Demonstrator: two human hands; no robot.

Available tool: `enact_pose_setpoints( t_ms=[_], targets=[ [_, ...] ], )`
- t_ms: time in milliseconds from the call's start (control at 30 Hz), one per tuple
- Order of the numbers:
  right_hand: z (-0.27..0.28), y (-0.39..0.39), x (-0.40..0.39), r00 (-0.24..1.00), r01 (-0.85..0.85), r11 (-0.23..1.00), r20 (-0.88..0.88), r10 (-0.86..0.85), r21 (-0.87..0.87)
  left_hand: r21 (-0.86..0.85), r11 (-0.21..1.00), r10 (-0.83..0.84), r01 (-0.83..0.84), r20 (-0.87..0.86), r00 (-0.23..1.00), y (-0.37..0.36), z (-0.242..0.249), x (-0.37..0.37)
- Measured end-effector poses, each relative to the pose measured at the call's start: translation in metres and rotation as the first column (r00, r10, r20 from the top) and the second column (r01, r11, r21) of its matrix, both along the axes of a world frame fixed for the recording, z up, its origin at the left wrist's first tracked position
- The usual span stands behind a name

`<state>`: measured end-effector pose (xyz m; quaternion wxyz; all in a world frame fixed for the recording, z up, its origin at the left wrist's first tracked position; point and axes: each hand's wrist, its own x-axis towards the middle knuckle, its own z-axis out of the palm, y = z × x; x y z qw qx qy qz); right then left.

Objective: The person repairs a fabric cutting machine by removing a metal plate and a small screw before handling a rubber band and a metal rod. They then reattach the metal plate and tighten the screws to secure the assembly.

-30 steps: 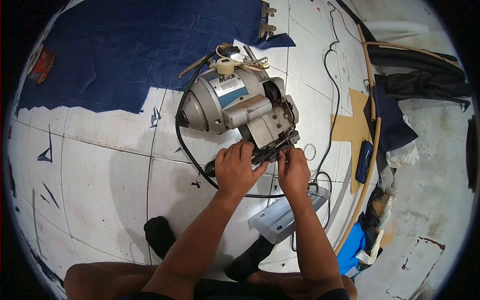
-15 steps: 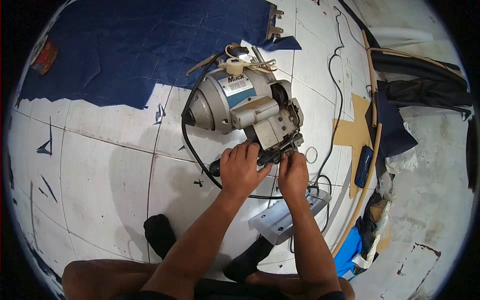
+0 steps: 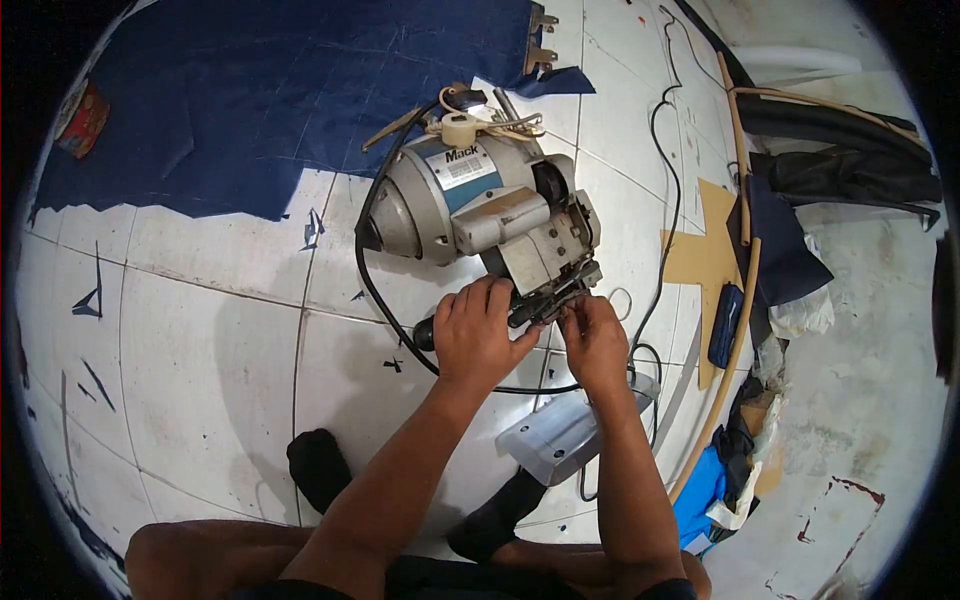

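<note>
A grey and teal cloth-cutting machine (image 3: 505, 255) labelled "Mack" lies tilted on the white tiled floor. My left hand (image 3: 472, 335) is closed over its black handle (image 3: 425, 335), whose rounded end sticks out left of the fingers. My right hand (image 3: 598, 350) is closed in a pinch at the metal parts on the machine's near right end. What is between those fingertips is hidden. A black cable (image 3: 372, 275) loops from the machine around the left hand and runs under the right wrist. Beside the right forearm lies a grey metal box (image 3: 555, 440).
Dark blue cloth (image 3: 240, 110) covers the floor at the upper left, with a red tin (image 3: 85, 122) on it. At right are brown cardboard (image 3: 690, 262), a wooden strip (image 3: 735, 360) and a blue pouch (image 3: 727, 328). My feet in black socks (image 3: 318, 468) are close by.
The whole view has shifted slightly. My right hand has turned a little, its fingers still at the machine's end. The left hand keeps its grip on the handle.
</note>
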<state>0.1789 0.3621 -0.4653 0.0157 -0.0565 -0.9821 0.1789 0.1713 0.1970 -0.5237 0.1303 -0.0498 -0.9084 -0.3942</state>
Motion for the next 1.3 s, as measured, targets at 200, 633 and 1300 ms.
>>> enact_pose_setpoints(
  t_ms=[200,633,1300],
  targets=[
    [0.01,0.002,-0.005,0.989,-0.148,0.987,-0.001,0.148,0.065,-0.005,1.0,0.008,-0.008,-0.017,1.0,0.001,0.0,0.0],
    [0.072,0.082,-0.015,0.895,-0.395,0.904,0.289,0.34,0.161,-0.066,0.997,0.025,-0.027,-0.025,0.999,0.006,-0.002,0.0],
    [-0.008,0.276,0.056,0.94,0.303,0.916,0.242,-0.242,-0.261,-0.089,0.994,0.07,-0.061,0.093,0.993,0.014,0.0,0.001]
  ],
)
